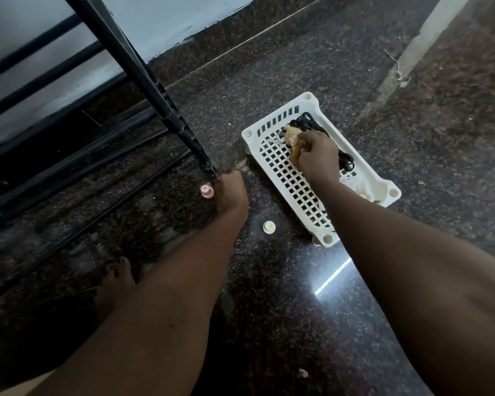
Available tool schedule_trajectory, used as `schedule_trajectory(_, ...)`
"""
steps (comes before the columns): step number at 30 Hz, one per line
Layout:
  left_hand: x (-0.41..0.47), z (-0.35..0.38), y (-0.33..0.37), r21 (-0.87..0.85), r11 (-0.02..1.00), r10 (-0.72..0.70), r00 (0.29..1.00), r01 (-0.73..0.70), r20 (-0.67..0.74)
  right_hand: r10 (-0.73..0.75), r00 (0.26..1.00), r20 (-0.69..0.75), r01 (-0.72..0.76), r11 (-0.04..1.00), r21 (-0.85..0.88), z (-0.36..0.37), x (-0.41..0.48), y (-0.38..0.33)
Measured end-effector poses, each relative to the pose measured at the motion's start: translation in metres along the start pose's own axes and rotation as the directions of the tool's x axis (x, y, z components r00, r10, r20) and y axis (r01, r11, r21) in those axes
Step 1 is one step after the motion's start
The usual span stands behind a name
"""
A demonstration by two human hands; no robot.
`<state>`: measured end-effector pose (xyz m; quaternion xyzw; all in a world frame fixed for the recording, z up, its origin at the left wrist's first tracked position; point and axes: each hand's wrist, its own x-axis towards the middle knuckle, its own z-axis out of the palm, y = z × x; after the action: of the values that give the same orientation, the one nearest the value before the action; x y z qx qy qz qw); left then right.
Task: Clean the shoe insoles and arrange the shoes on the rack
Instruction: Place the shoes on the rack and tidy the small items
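Crouching over the dark speckled granite floor point(269, 310), a person works between the black metal tube rack point(143, 70) at left and a white plastic lattice basket point(286, 172) at right. No shoes or insoles are in view. The rack stands bare against the wall.

Risks, as a judgement:
- The black coiled cord point(309, 121) lies just beside the right hand point(317, 155), so lifting out could snag it and drag the basket.
- The small pink plastic cap point(207, 191) sits by the rack leg's foot and the small cream plastic cap point(269, 226) lies loose near the basket. Either could roll or get kicked by the bare foot point(117, 278).
- The rack could tip or skid on the glossy floor if the leg is lifted with one hand.

Grip:
- The right hand is inside the basket with its fingers curled tight, pinching a small yellow-green piece point(297, 146) against a tan knitted lump point(291, 132). The piece is too small to identify.
- The left hand point(230, 192) is down at the foot of the rack leg with knuckles up. Its fingers are hidden, so I cannot tell whether they clasp the leg or only touch it.
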<state>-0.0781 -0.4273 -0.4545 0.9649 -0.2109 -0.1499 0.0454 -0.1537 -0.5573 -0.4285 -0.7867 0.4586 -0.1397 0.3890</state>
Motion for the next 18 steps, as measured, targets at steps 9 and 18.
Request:
schedule_trajectory(9,0.003,-0.018,0.008,-0.759,0.617,-0.293,0.956,0.206,0.022,-0.055,0.998,-0.004,0.054,0.997,-0.046,-0.001,0.0,0.004)
schedule_trajectory(18,0.007,-0.045,0.065,-0.927,0.15,-0.14,0.936,0.343,0.323,0.045,0.993,-0.113,-0.059,0.991,-0.118,-0.005,0.001,0.004)
